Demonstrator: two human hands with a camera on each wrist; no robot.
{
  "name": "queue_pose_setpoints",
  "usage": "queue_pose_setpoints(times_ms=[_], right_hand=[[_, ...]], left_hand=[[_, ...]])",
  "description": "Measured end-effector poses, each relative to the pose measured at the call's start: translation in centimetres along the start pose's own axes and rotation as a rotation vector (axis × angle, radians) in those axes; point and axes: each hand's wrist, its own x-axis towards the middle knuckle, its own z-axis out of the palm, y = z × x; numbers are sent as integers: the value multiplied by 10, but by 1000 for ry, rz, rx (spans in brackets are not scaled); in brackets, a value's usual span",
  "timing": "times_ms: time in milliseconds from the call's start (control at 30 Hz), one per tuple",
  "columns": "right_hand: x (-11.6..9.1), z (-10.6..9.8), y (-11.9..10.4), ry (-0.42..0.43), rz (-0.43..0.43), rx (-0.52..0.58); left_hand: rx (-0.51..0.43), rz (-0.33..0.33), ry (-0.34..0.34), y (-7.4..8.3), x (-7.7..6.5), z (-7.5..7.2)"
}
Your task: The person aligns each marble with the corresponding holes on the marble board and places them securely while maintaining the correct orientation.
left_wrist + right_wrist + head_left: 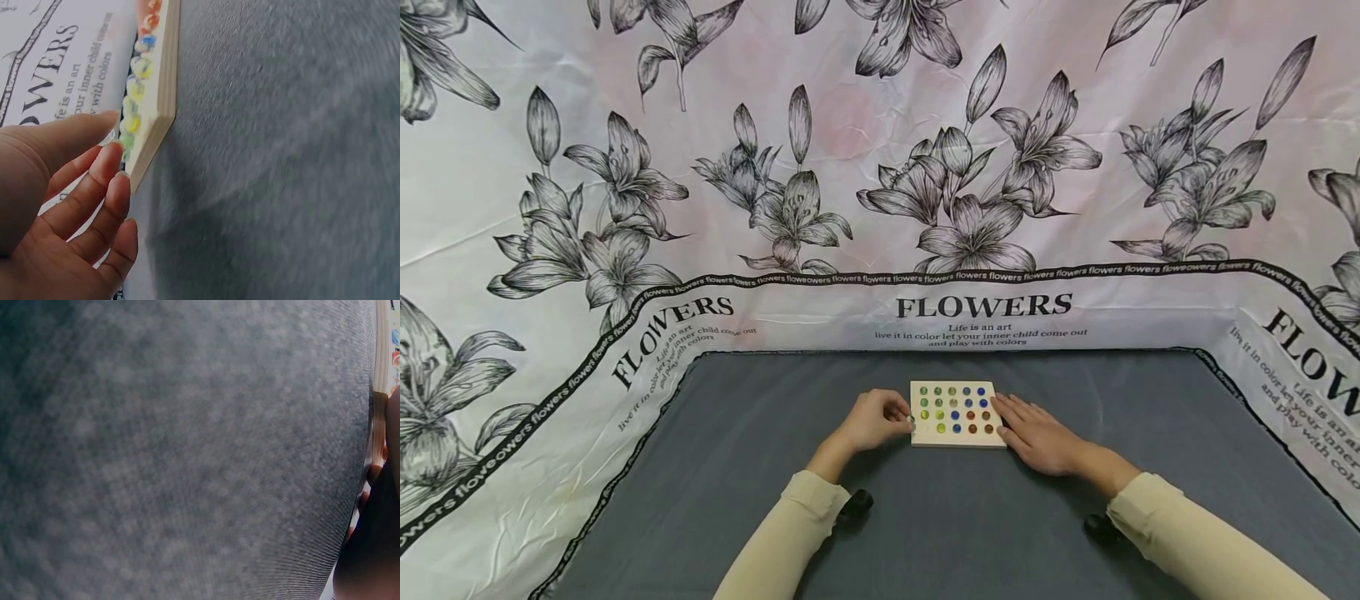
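A pale wooden board lies on the grey cloth, with rows of coloured glass marbles set in it: green at the back left, blue at the back right, yellow at the front left, reddish brown at the front right. The hollow at its front left corner holds no marble. At the board's left edge my left hand pinches a clear marble between thumb and index finger; the other fingers are loosely bent. My right hand rests against the right edge with fingers extended, the fingertips touching the board.
Grey cloth covers the table around the board. Behind it and at the sides hangs a white floral sheet with printed lettering. A black wrist device sits under the left sleeve, another under the right.
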Motion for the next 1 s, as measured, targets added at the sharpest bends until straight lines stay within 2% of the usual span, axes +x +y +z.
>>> queue_pose_setpoints(times_ms=[300,1000], right_hand=[[-1,1,-1,-1,6,4],[1,1,1,-3,11,-18]], left_hand=[[8,-20,-9,3,5,12],[-5,-56,-25,11,9,22]])
